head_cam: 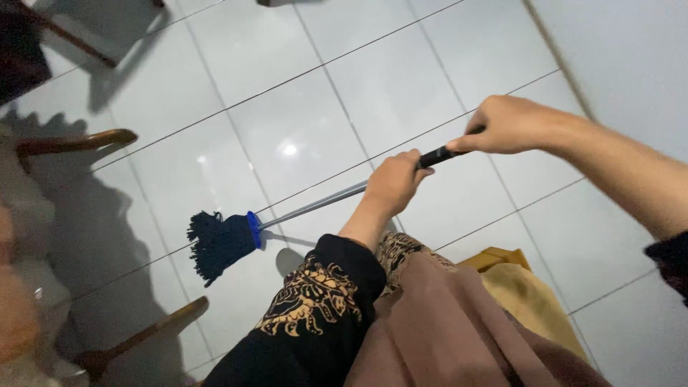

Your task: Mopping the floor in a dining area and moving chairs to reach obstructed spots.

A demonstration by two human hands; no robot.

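White glossy floor tiles [401, 79] are spreading across the whole view, dark grout lines crossing them at a slant, with a small light glare sitting on one tile. A curved brown wooden furniture leg [75, 142] is reaching in from the left edge; a second wooden leg [143, 337] is lying low at the bottom left, and a thinner dark one [68, 37] is showing at the top left corner. Grey shadows are falling beside each. A pale wall [631, 57] is rising at the upper right. A blurred pale and orange shape is filling the left edge, too unclear to identify.
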